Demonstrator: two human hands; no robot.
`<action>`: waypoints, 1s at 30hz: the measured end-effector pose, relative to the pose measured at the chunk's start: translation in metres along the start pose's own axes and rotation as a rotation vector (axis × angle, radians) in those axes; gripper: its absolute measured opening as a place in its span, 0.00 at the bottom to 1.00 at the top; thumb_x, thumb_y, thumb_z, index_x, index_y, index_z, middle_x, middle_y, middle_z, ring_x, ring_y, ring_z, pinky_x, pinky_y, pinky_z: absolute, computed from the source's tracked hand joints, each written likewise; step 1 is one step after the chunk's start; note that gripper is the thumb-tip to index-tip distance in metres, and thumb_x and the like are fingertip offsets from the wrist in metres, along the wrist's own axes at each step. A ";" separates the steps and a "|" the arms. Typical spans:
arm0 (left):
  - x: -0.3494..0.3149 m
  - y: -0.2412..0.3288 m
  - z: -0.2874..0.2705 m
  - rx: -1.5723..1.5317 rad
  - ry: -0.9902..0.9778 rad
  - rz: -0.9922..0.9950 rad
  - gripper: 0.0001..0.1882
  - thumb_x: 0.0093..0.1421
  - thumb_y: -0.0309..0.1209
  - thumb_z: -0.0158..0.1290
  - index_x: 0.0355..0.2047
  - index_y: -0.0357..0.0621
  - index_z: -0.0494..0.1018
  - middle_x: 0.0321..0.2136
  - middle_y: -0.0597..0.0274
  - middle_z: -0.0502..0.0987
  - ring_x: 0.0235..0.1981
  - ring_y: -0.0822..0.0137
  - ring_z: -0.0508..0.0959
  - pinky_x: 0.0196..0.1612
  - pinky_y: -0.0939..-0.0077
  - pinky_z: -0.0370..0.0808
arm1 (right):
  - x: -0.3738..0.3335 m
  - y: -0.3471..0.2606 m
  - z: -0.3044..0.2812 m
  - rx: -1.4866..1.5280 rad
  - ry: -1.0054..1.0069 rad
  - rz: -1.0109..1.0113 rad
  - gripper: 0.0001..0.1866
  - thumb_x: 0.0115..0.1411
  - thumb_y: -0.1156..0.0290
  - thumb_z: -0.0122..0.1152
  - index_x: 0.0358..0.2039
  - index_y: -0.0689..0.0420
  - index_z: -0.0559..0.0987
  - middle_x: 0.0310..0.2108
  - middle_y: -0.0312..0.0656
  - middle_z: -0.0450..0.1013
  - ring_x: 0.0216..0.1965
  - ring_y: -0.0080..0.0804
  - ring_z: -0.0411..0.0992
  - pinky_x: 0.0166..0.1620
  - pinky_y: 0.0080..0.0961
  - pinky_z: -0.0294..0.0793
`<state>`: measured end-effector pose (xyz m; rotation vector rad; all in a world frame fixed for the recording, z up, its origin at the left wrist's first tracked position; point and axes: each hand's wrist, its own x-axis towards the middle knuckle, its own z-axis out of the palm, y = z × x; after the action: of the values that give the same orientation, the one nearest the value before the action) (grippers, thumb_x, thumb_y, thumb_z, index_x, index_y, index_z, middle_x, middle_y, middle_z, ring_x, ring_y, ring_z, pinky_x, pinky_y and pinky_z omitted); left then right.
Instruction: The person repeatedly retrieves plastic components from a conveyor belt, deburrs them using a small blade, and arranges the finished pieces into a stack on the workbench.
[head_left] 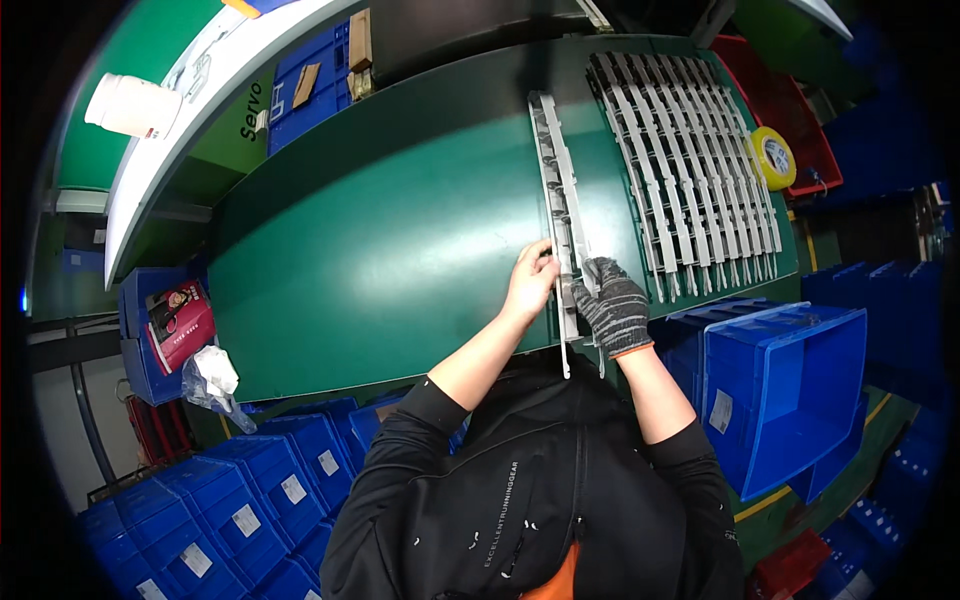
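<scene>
A long, narrow metal rail assembly [556, 165] lies lengthwise on the green tabletop in front of me, its near end reaching past the table edge. It has two pale side strips with dark fittings between them. My bare left hand [530, 285] pinches its left strip close to the near end. On the opposite side, my right hand [612, 303], in a grey knitted glove with an orange cuff, is closed around the right strip. The glove hides part of the rail there. Several similar metal rails [690, 170] lie side by side to the right.
A roll of yellow tape [773, 158] sits at the table's right edge by a red bin [800, 120]. Blue crates [780, 390] stand below on the right, more crates [250, 490] at lower left. A white shelf [170, 140] holding a white jar [133, 105] juts in at left.
</scene>
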<state>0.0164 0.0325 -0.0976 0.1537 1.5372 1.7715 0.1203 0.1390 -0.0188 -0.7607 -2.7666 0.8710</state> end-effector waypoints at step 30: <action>0.149 0.036 0.107 0.705 0.193 0.158 0.25 0.49 0.32 0.54 0.44 0.30 0.62 0.36 0.51 0.74 0.36 0.64 0.75 0.42 0.74 0.71 | 0.025 0.060 -0.054 0.259 0.078 -0.104 0.13 0.49 0.66 0.57 0.36 0.55 0.75 0.32 0.45 0.72 0.33 0.42 0.71 0.36 0.34 0.71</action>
<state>-0.0450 0.2086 -0.0945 0.4681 2.2948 1.3088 0.1390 0.2214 -0.0087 -0.5873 -2.5325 1.1234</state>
